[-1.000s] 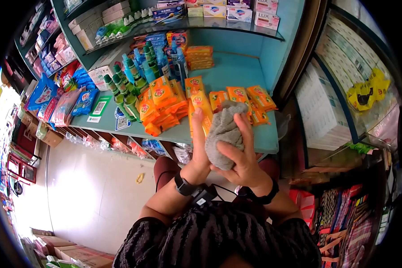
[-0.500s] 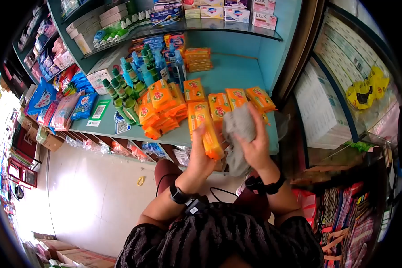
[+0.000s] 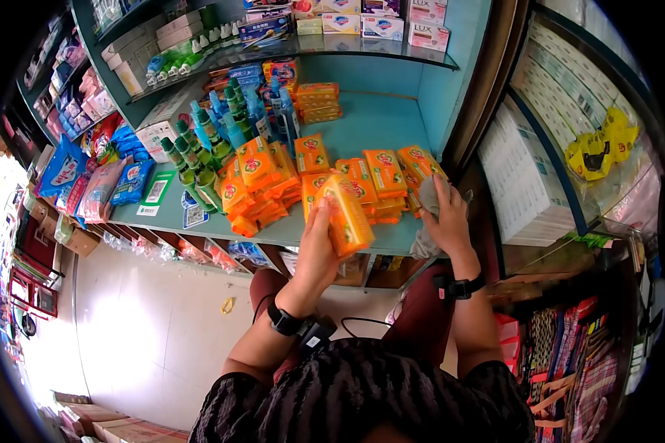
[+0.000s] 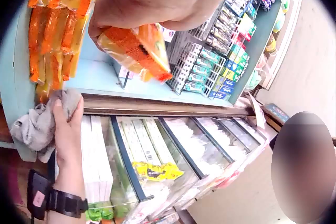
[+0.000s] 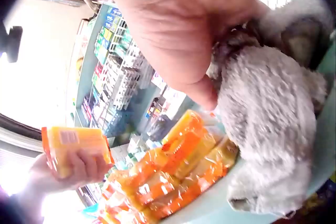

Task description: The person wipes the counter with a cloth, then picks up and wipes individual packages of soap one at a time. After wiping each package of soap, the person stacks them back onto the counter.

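Note:
My left hand [image 3: 316, 249] grips an orange-wrapped soap pack [image 3: 347, 225], holding it tilted above the front edge of the teal counter [image 3: 273, 235]. In the right wrist view the pack shows a barcode on its yellow side. My right hand [image 3: 449, 221] holds a crumpled grey cloth [image 5: 268, 124] at the counter's right front corner, part of it hanging down past the edge. Between the hands and behind them lie more orange soap packs [image 3: 386, 173], laid in short stacks. Another heap of orange packs [image 3: 255, 166] sits to the left.
Green bottles [image 3: 192, 166] and blue spray bottles [image 3: 284, 111] stand behind the left heap. A glass shelf [image 3: 332, 46] with boxed soap runs above the counter. To the right is a glass case [image 3: 547, 162] with a yellow bag [image 3: 604, 144] on it.
The cloth was wrapped against the soap pack between both hands. It has come away to the right with my right hand, down to the counter corner, while my left hand keeps the pack.

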Demonstrator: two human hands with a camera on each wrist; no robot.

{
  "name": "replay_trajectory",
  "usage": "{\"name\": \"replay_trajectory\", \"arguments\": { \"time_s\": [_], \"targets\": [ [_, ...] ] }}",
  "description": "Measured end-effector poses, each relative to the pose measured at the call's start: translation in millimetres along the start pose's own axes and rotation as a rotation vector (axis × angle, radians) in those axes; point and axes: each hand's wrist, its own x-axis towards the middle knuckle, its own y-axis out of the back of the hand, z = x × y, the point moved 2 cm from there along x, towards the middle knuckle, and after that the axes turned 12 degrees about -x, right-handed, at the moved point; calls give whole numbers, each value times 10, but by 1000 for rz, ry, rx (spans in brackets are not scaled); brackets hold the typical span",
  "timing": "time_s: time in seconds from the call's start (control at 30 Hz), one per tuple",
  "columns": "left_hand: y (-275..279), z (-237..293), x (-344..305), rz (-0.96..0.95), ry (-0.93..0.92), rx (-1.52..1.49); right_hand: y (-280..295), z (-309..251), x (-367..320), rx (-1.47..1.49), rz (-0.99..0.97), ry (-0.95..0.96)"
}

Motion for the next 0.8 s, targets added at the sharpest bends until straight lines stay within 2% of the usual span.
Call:
{"name": "replay_trajectory", "arguments": {
  "time_s": [0.07, 0.17, 0.27, 0.37, 0.47, 0.57, 0.6, 0.67, 0.7, 0.73, 0.77, 0.8],
  "targets": [
    [-64, 14, 11, 1, 9, -15, 82, -1, 67, 18, -81, 5],
    [15, -30, 110, -26, -44, -65, 266, -103, 60, -184, -108, -8],
    [12, -38, 221, -68, -135, -81, 379, -274, 63, 146, 126, 301],
    [-139, -15, 194, -97, -150, -42, 681, -886, -66, 744, -206, 227],
    [-270, -53, 195, -113, -164, -70, 765, -1234, -117, 149, 89, 483],
    [-232, -46, 238, -56, -168, -4, 613, -1217, 60, 268, 89, 460],
    [-220, -31, 242, -75, -167, 4, 568, -1181, 194, 347, 84, 508],
    [-184, -1, 232, -112, -161, 21, 550, -1113, 436, 829, -317, 240],
    [-149, 25, 248, -164, -231, 190, 540, -1084, 558, 1059, -519, 92],
    [-93, 48, 273, -214, -300, 358, 556, -1027, 707, 955, -547, 70],
    [-56, 89, 293, -264, -369, 527, 500, -1009, 863, 934, -462, 105],
    [-52, 200, 279, -244, -504, 930, 459, -981, 1052, 969, -508, 58]
  ]
}}
